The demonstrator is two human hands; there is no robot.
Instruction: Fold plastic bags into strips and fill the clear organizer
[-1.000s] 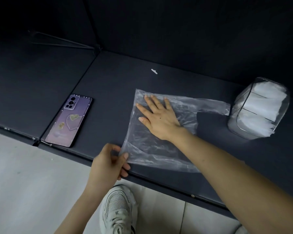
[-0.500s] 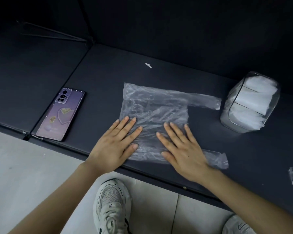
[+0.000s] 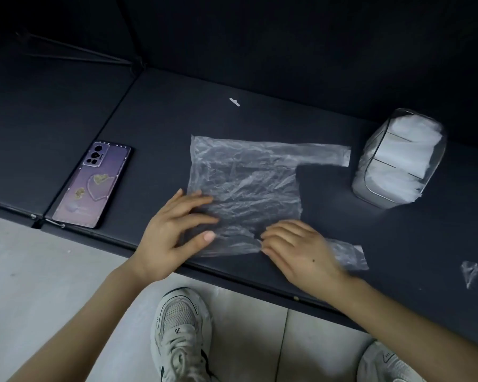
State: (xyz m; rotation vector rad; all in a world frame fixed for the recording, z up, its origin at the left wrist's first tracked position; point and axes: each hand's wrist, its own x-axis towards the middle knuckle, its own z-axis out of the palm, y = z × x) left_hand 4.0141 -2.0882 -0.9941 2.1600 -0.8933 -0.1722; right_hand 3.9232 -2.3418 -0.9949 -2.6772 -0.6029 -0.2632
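A clear plastic bag [image 3: 246, 175] lies flat and crinkled on the dark table [image 3: 163, 119], its two handles pointing right. My left hand [image 3: 174, 230] pinches the bag's near left part, fingers bent on top and thumb at the near edge. My right hand [image 3: 301, 252] has curled fingertips gripping the near edge, by the near handle [image 3: 348, 255]. The clear organizer [image 3: 398, 161] stands to the right of the bag, holding white folded bags in its compartments.
A purple phone [image 3: 91, 186] lies at the left near the table's front edge. A small plastic scrap [image 3: 471, 271] sits at the right, a tiny white bit [image 3: 234, 102] farther back. My shoes [image 3: 181, 334] are on the floor below the table.
Both hands went from pressing flat on the bag to curling their fingers at its near edge. One second ago the right hand lay on the bag's middle and the left held a corner.
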